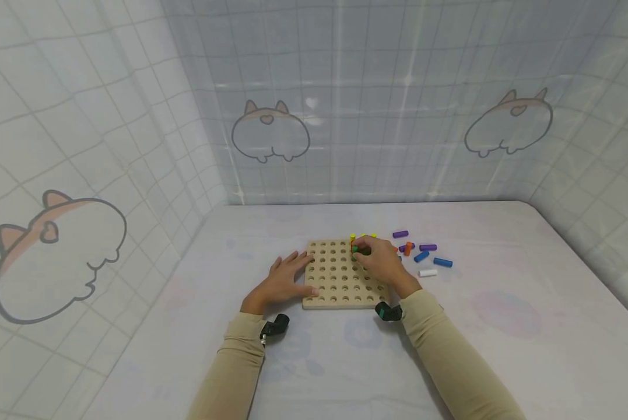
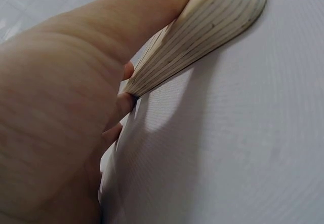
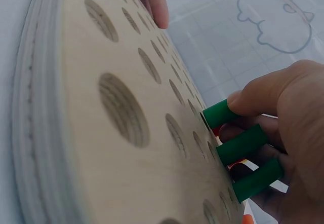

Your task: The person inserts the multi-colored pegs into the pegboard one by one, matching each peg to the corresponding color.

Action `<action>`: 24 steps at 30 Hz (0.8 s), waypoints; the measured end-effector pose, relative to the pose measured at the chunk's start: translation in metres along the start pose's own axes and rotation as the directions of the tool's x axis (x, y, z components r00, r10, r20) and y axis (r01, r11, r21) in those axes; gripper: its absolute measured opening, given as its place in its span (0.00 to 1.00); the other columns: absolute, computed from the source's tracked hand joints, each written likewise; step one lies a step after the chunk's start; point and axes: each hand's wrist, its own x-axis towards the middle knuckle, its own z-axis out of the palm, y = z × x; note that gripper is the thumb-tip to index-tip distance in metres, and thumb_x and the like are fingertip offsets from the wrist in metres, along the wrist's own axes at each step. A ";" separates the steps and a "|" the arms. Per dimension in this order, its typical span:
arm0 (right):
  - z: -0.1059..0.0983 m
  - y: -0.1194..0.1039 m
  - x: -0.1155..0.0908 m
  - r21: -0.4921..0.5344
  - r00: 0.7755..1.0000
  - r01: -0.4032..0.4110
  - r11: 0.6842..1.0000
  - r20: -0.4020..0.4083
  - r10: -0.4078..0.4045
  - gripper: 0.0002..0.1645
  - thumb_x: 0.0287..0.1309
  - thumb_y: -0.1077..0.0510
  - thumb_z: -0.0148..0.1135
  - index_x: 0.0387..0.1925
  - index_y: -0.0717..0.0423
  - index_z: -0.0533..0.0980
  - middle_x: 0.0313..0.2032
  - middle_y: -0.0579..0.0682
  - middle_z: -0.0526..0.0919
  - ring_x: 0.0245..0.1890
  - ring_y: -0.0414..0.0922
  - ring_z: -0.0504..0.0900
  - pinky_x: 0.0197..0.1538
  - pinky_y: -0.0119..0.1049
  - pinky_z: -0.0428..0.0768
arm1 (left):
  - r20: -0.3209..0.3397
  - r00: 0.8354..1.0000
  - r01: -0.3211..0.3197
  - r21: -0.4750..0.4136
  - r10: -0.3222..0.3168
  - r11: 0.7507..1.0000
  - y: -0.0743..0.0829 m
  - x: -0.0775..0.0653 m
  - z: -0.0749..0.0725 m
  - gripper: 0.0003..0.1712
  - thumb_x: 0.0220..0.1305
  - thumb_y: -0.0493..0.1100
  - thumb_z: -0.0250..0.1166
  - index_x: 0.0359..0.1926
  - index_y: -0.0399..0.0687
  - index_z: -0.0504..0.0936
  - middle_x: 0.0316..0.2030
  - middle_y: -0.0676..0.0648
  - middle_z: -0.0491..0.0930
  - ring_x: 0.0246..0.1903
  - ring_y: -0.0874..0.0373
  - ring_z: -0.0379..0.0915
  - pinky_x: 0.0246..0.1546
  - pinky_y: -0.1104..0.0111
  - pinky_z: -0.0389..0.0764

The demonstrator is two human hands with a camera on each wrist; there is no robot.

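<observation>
A square wooden pegboard [image 1: 327,283] with rows of round holes lies flat on the table. My left hand [image 1: 284,282] rests at its left side, fingers spread along the edge and thumb over the near-left part. Over the far right of the board, my right hand [image 1: 382,262] pinches a green peg [image 3: 219,113] between thumb and fingers, its lower end at a hole. Two more green pegs [image 3: 243,145] stand in line beside it, under the hand. Behind them several yellow pegs [image 1: 353,236] stand along the far edge; red ones are mostly hidden.
Right of the board lie loose pegs: purple [image 1: 400,234], blue [image 1: 442,262], orange [image 1: 408,249] and white [image 1: 427,273]. A pale cloth covers the table, and a tile-patterned curtain [image 1: 376,146] hangs behind it.
</observation>
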 end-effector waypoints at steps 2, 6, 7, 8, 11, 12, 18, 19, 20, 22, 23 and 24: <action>0.001 0.001 0.000 -0.022 1.000 0.007 1.000 0.011 -0.007 0.16 0.66 0.58 0.66 0.54 0.55 0.81 0.45 0.48 0.85 0.47 0.47 0.82 0.52 0.47 0.80 | 0.000 1.000 0.004 0.003 -0.004 1.000 0.000 0.000 0.000 0.60 0.53 0.73 0.68 0.79 0.53 0.57 0.78 0.46 0.50 0.78 0.49 0.36 0.74 0.50 0.28; 0.001 0.000 0.000 -0.045 0.999 0.006 0.999 0.032 -0.005 0.16 0.66 0.58 0.66 0.54 0.55 0.80 0.47 0.49 0.85 0.48 0.47 0.82 0.51 0.47 0.81 | 0.002 1.000 0.010 0.005 -0.010 1.000 0.000 0.001 0.000 0.60 0.53 0.73 0.68 0.79 0.53 0.56 0.78 0.47 0.49 0.78 0.50 0.36 0.74 0.50 0.28; 0.000 0.000 0.000 -0.045 0.999 0.005 0.999 0.035 -0.004 0.16 0.66 0.57 0.66 0.54 0.55 0.80 0.47 0.49 0.85 0.48 0.47 0.82 0.51 0.46 0.81 | 0.002 1.000 0.011 0.002 -0.011 1.000 0.000 0.001 0.000 0.60 0.53 0.73 0.68 0.79 0.53 0.56 0.78 0.47 0.49 0.78 0.50 0.36 0.74 0.50 0.27; 0.000 0.000 -0.001 -0.039 0.999 0.007 0.999 0.036 -0.006 0.16 0.66 0.58 0.66 0.54 0.56 0.80 0.47 0.49 0.85 0.48 0.47 0.82 0.51 0.47 0.81 | 0.002 1.000 0.011 -0.001 -0.011 1.000 0.000 0.001 0.001 0.60 0.53 0.73 0.68 0.79 0.53 0.56 0.78 0.47 0.49 0.78 0.50 0.36 0.74 0.50 0.27; -0.004 0.000 -0.003 -0.008 1.000 0.014 1.000 0.013 -0.014 0.16 0.67 0.57 0.65 0.54 0.56 0.81 0.47 0.49 0.85 0.49 0.47 0.82 0.52 0.47 0.81 | 0.006 1.000 0.015 0.000 -0.015 1.000 -0.001 0.001 0.002 0.60 0.53 0.74 0.68 0.79 0.54 0.56 0.78 0.47 0.49 0.78 0.50 0.35 0.74 0.51 0.27; -0.006 0.000 -0.004 0.004 1.000 0.017 1.000 -0.003 -0.017 0.15 0.67 0.57 0.65 0.53 0.56 0.81 0.47 0.48 0.86 0.48 0.47 0.82 0.52 0.48 0.81 | 0.008 1.000 0.019 0.006 -0.019 1.000 -0.002 0.001 0.003 0.60 0.53 0.74 0.67 0.79 0.54 0.55 0.78 0.48 0.49 0.78 0.51 0.35 0.74 0.51 0.27; -0.027 0.003 -0.012 0.076 0.991 0.075 0.994 -0.118 -0.066 0.12 0.67 0.58 0.65 0.49 0.56 0.82 0.44 0.50 0.87 0.46 0.50 0.84 0.49 0.49 0.83 | 0.000 1.000 0.016 0.037 -0.016 0.999 -0.002 -0.002 0.005 0.58 0.57 0.74 0.64 0.79 0.54 0.55 0.78 0.46 0.51 0.78 0.48 0.36 0.74 0.49 0.29; -0.031 0.004 -0.014 0.078 0.988 0.083 0.993 -0.134 -0.072 0.11 0.67 0.58 0.65 0.49 0.56 0.82 0.45 0.51 0.87 0.47 0.50 0.84 0.50 0.49 0.83 | -0.005 1.000 0.010 0.037 -0.010 0.999 -0.002 -0.003 0.005 0.57 0.58 0.74 0.64 0.79 0.53 0.55 0.77 0.46 0.51 0.77 0.47 0.37 0.74 0.49 0.29; -0.036 0.006 -0.015 0.076 0.986 0.088 0.993 -0.148 -0.076 0.11 0.67 0.58 0.65 0.49 0.56 0.82 0.44 0.51 0.87 0.47 0.51 0.84 0.50 0.49 0.83 | -0.013 1.000 0.002 0.036 -0.001 0.999 -0.001 -0.003 0.005 0.56 0.58 0.73 0.64 0.79 0.52 0.56 0.77 0.45 0.52 0.77 0.46 0.37 0.74 0.47 0.30; -0.045 0.012 -0.019 0.069 0.984 0.075 0.995 -0.168 -0.063 0.11 0.67 0.58 0.65 0.49 0.57 0.82 0.45 0.52 0.87 0.46 0.51 0.85 0.50 0.49 0.83 | -0.026 1.000 -0.008 0.030 0.009 1.000 -0.001 -0.004 0.005 0.55 0.59 0.72 0.64 0.79 0.52 0.56 0.77 0.44 0.53 0.77 0.45 0.38 0.74 0.46 0.30; -0.049 0.015 -0.021 0.071 0.984 0.062 0.996 -0.170 -0.049 0.12 0.66 0.58 0.66 0.49 0.57 0.82 0.45 0.52 0.87 0.45 0.50 0.85 0.49 0.49 0.83 | -0.028 1.000 -0.007 0.032 0.008 0.999 0.000 -0.005 0.005 0.55 0.60 0.72 0.63 0.79 0.52 0.56 0.77 0.44 0.53 0.77 0.46 0.39 0.74 0.47 0.31; -0.053 0.019 -0.024 0.073 0.985 0.044 0.996 -0.169 -0.031 0.12 0.66 0.58 0.66 0.49 0.58 0.82 0.45 0.52 0.87 0.45 0.50 0.85 0.48 0.49 0.84 | -0.030 1.000 -0.005 0.036 0.006 0.999 0.000 -0.005 0.005 0.55 0.60 0.72 0.63 0.79 0.53 0.56 0.77 0.45 0.53 0.77 0.46 0.39 0.74 0.47 0.31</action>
